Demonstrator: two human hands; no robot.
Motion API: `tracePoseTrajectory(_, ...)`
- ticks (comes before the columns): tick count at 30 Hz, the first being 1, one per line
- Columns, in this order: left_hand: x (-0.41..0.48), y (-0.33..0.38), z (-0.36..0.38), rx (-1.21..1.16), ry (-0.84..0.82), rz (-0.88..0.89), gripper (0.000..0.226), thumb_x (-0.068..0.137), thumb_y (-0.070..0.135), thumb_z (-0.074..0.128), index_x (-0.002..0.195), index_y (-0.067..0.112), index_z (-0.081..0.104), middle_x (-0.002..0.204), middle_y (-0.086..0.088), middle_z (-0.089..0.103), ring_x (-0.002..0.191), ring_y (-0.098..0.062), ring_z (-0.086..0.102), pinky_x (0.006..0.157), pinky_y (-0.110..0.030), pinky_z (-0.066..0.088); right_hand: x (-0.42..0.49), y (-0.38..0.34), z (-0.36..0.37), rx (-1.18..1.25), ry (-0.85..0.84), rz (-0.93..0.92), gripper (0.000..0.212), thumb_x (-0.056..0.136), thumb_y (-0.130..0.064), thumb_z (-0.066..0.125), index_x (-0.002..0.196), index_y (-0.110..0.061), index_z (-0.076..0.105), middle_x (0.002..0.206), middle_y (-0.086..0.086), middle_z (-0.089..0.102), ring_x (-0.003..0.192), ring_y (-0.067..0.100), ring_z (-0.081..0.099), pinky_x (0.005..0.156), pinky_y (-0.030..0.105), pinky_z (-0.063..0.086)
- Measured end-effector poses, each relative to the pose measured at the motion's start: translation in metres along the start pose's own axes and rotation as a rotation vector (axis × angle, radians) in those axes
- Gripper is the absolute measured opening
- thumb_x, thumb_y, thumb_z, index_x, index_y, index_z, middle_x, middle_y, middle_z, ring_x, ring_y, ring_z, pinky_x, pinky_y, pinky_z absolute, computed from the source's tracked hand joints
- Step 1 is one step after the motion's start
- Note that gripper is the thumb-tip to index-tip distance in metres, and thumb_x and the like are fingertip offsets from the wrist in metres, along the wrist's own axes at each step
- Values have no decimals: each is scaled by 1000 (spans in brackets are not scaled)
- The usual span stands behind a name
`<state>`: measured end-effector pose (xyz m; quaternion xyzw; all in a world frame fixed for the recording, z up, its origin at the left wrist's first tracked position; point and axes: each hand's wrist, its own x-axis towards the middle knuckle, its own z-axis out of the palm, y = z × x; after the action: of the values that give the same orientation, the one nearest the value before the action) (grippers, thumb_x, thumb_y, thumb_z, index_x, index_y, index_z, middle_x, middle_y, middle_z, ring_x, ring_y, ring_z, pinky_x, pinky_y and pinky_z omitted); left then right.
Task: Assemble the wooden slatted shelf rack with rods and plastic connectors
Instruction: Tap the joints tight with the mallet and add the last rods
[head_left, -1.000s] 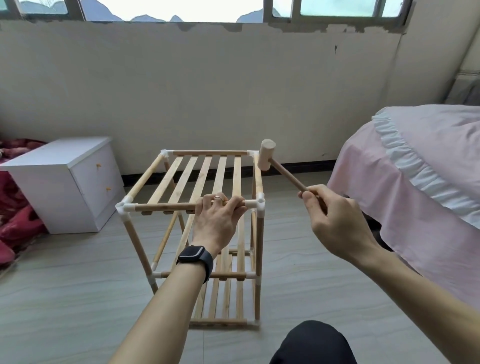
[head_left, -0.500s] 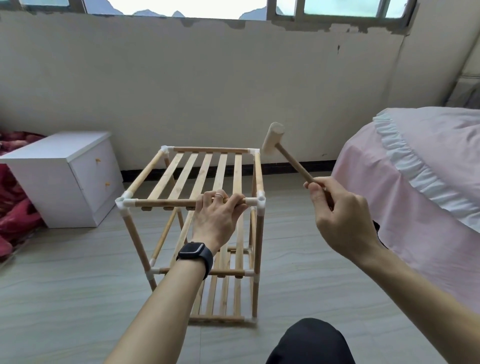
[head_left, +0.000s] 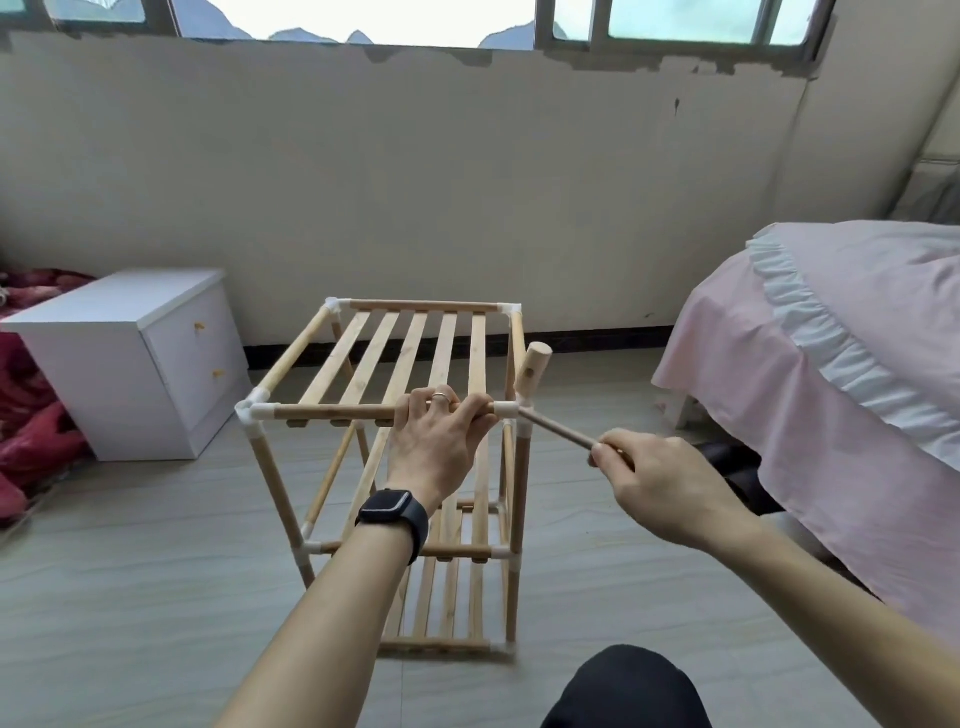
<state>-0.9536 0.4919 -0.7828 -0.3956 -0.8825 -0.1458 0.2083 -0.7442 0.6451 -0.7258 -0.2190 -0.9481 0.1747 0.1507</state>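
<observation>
1. Head view: the wooden rack (head_left: 415, 353) stands upright on the floor (head_left: 156, 597), between a white cabinet (head_left: 130, 353) on the left and a pink-covered bed (head_left: 831, 364) on the right, just ahead of the person.
2. Built already, as far as shows: three slatted tiers (top, middle and bottom). The uprights are joined by white plastic connectors at every corner in sight. No loose rods or connectors lie anywhere in view.
3. The left hand (head_left: 436, 441) has its grip clamped over the front top rod (head_left: 337, 413) near the rod's right end. The fingers are curled over the wood, seemingly to steady the frame. A dark watch (head_left: 392, 512) sits on that wrist.
4. The right hand (head_left: 665, 488) has its grip closed round the handle end of a small wooden mallet (head_left: 531, 376). The mallet head is at the near right top connector (head_left: 511, 410); whether it touches the connector or sits just off it cannot be told.
5. The step in hand looks like knocking this corner joint fully home.
6. My judgement is that the task is close to its end, with the structure whole and only seating work left. That would mean tapping any other top corners that sit proud, such as the near left connector (head_left: 254, 413), then checking that the rack stands square. How well the far corners are seated is too small to judge.
</observation>
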Motion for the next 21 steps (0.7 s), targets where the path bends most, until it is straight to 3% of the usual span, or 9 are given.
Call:
tracePoseTrajectory(3,4,-4,-1,-1,-13,13,45,95,66,7,119,47,41,103,7,46,108,-23,40,89,-39,29,6,-12,4,415,158,-28,26,107,-34,43,91,-29,62,58,-9,56,50,7,49,49,27,41)
tracePoseTrajectory(6,5,-8,1,-5,6,31,47,95,67,7,120,47,42,99,11,37,108,-23,39,86,-38,25,19,-20,9,538,141,-24,26,108,-31,43,95,-25,65,59,-9,54,47,2,45,43,19,36)
tracePoseTrajectory(11,4,-9,6,3,88,66,46,99,65,13,117,43,49,99,6,50,99,-21,43,82,-36,26,32,-16,35,427,102,39,22,108,-31,43,101,-23,63,69,-2,61,52,3,52,49,23,41)
tracePoseTrajectory(14,7,-16,9,13,116,99,42,101,64,20,116,42,53,103,6,52,98,-19,44,81,-34,25,53,-27,36,753,90,59,16,110,-26,40,109,-19,55,87,1,69,64,2,63,58,18,51)
tracePoseTrajectory(16,9,-22,10,21,111,106,40,100,63,21,116,43,51,105,7,51,99,-18,44,81,-34,27,72,-39,34,973,70,72,13,110,-19,39,110,-15,51,94,5,71,73,11,69,66,24,57)
tracePoseTrajectory(18,11,-25,11,26,89,108,39,100,64,20,117,45,49,105,8,51,101,-18,43,82,-35,29,91,-52,31,1140,135,106,14,106,-7,38,101,-12,51,85,5,66,67,15,64,68,29,56)
tracePoseTrajectory(21,11,-28,11,34,112,110,36,100,63,22,118,45,49,106,8,52,100,-18,43,82,-34,27,114,-69,25,1399,195,112,25,95,-1,35,77,-15,45,61,-1,44,49,10,39,52,25,38)
